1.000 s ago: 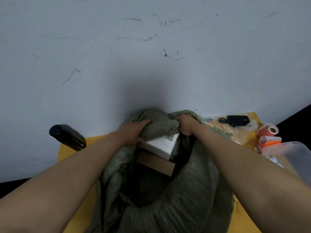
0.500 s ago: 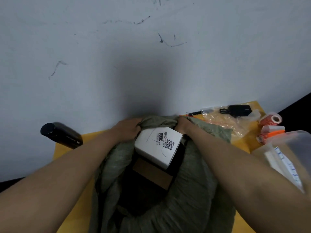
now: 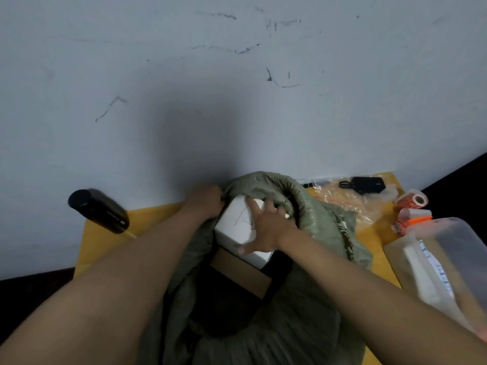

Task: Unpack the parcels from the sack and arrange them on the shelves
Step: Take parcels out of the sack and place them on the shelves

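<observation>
brown parcel (image 3: 241,275) half hidden under white box (image 3: 238,227), plastic jug (image 3: 445,272) blurred

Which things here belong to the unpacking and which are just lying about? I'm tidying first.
For the job: sack, white box, brown box, left hand, right hand.

Lying about: black bottle, label rolls, plastic tub, plastic bag, black device.
</observation>
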